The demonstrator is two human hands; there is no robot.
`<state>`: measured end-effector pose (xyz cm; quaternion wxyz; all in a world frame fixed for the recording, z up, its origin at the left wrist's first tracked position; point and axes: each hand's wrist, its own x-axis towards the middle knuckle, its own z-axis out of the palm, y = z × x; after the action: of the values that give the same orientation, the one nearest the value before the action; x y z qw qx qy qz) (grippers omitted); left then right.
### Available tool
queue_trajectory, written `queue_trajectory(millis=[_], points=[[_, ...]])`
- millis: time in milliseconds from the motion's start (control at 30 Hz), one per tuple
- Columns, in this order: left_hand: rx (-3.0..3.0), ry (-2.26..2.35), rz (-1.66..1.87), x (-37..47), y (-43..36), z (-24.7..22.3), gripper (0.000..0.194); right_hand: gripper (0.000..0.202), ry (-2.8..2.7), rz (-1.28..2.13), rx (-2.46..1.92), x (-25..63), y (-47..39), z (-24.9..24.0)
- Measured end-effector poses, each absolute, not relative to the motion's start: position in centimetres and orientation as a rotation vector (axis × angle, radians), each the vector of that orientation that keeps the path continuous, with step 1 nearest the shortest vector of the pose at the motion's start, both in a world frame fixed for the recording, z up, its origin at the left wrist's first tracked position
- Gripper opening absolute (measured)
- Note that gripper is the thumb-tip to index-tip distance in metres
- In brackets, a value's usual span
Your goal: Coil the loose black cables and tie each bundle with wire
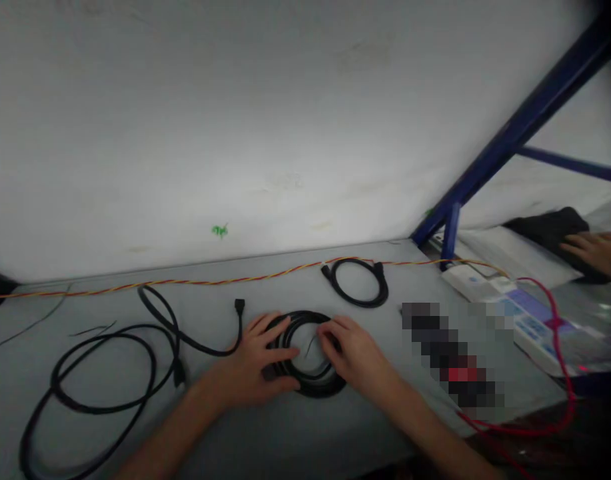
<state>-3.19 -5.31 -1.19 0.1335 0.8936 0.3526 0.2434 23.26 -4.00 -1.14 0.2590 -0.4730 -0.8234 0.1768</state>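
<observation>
Behind everything rises a pale wall (285, 133), and before it a grey table (285, 440). At left sprawls a loose black cable (154, 363); mid-table lies a coiled black cable (318, 388). The left hand (252, 363), fingers spread, rests over its left side. The right hand (352, 347) pinches, fingertips together, at its right side. Beyond sits a smaller coil (384, 291). From the pinch a thin dark strand (310, 344) pokes inward.
</observation>
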Motion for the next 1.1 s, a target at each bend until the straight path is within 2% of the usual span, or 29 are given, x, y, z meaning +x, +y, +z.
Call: queue_trajectory(millis=[200,367,533,733,1100], points=[[2.275,1.363,0.862,-1.1,-4.3,-1.2,0.041,0.016,-2.247,0.217,-1.331,22.1,-4.4,-2.9],[2.302,1.584,0.828,0.5,-3.5,-0.9,0.033,0.015,-2.181,0.159,-1.357,22.0,-4.7,-3.5],[2.250,1.646,0.832,1.2,-3.1,-0.7,0.021,0.014,-2.141,0.189,-1.365,22.0,-4.7,-3.3],[2.187,1.655,0.877,1.8,-3.2,-1.2,0.025,0.036,-2.136,0.178,-1.322,21.8,-4.9,-3.3],[2.125,1.696,1.000,2.7,-2.9,-1.6,0.024,0.029,-1.844,0.516,-1.475,21.1,-4.8,-2.0]])
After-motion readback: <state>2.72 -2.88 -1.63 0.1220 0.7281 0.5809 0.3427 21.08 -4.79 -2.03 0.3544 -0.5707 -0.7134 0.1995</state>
